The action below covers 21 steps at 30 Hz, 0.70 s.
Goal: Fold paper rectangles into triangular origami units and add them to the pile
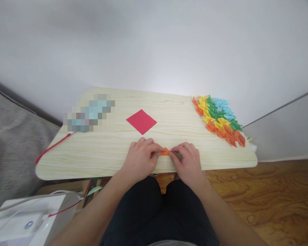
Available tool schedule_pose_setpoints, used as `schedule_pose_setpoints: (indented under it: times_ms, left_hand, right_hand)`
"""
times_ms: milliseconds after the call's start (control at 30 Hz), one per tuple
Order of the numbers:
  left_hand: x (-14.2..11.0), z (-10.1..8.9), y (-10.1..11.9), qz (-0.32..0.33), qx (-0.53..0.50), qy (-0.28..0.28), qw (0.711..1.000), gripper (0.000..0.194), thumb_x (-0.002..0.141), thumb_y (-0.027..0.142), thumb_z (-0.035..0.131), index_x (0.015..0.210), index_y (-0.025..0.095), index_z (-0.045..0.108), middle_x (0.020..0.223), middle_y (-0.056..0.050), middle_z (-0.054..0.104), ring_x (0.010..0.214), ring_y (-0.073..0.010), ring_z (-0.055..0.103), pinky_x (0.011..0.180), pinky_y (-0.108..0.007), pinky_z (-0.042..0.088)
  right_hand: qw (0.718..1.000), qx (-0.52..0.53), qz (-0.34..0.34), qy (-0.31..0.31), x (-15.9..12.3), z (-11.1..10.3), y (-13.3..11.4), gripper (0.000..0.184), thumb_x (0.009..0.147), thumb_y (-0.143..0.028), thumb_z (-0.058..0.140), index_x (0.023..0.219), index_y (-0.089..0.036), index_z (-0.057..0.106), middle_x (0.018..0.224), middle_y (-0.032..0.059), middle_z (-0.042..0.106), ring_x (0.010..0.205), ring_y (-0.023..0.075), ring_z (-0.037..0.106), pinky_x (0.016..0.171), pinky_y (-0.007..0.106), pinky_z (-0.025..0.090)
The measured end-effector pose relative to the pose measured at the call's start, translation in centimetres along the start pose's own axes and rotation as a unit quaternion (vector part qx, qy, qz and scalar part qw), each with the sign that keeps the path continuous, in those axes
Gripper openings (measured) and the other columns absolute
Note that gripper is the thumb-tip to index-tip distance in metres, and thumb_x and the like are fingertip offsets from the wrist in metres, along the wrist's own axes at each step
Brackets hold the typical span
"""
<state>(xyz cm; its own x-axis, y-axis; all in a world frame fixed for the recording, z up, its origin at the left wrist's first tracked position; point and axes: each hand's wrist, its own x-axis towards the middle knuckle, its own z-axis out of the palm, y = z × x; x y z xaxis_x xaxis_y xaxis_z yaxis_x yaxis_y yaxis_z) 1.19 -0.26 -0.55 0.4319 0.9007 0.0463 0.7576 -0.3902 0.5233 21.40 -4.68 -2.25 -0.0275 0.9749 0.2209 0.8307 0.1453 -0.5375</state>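
A small folded piece of orange paper [165, 152] is pinched between my two hands, just above the near edge of the table. My left hand [143, 154] grips its left end between thumb and forefinger. Its right end sits between the thumb and fingertips of my right hand [187, 158]. Fingertips cover both ends, so only the middle of the paper shows. Beyond my left hand, a red square of paper [141, 121] lies flat with one corner toward me.
Rows of folded paper pieces [218, 118] in orange, yellow, green and light blue cover the table's right end. A blurred pale-blue object [92, 112] with a red cable [52, 147] lies at the left. The pale wooden table [92, 160] backs onto a white wall.
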Motion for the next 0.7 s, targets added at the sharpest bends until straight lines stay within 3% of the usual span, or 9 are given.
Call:
schedule_pose_setpoints:
  times_ms: [400, 567, 700]
  left_hand:
    - [-0.1, 0.1, -0.3, 0.012, 0.019, 0.004, 1.0, 0.02, 0.097, 0.027, 0.06, 0.103, 0.037, 0.077, 0.095, -0.001, 0.07, 0.1, -0.0265, 0.058, 0.081, -0.043, 0.037]
    - [-0.2, 0.3, -0.3, 0.014, 0.018, 0.014, 1.0, 0.02, 0.096, 0.025, 0.061, 0.103, 0.037, 0.076, 0.095, -0.001, 0.07, 0.1, -0.0262, 0.058, 0.082, -0.043, 0.037]
    - [-0.3, 0.4, -0.4, 0.023, 0.022, 0.026, 0.999, 0.019, 0.097, 0.028, 0.061, 0.104, 0.038, 0.076, 0.096, 0.0, 0.07, 0.1, -0.0261, 0.059, 0.082, -0.043, 0.037]
  right_hand:
    - [0.999, 0.017, -0.027, 0.005, -0.6, -0.2, 0.3, 0.015, 0.098, -0.021, 0.068, 0.106, -0.03, 0.077, 0.099, 0.0039, 0.068, 0.099, 0.0256, 0.06, 0.09, 0.043, 0.044]
    - [0.996, -0.008, -0.081, 0.021, -1.9, 0.7, -0.4, 0.034, 0.098, -0.01, 0.059, 0.123, -0.03, 0.073, 0.12, 0.0039, 0.071, 0.11, 0.027, 0.057, 0.095, 0.046, 0.042]
    - [0.995, -0.021, -0.098, 0.024, -2.7, 0.9, -1.2, 0.029, 0.101, -0.022, 0.061, 0.129, -0.027, 0.069, 0.13, 0.0047, 0.072, 0.119, 0.0285, 0.056, 0.104, 0.049, 0.04]
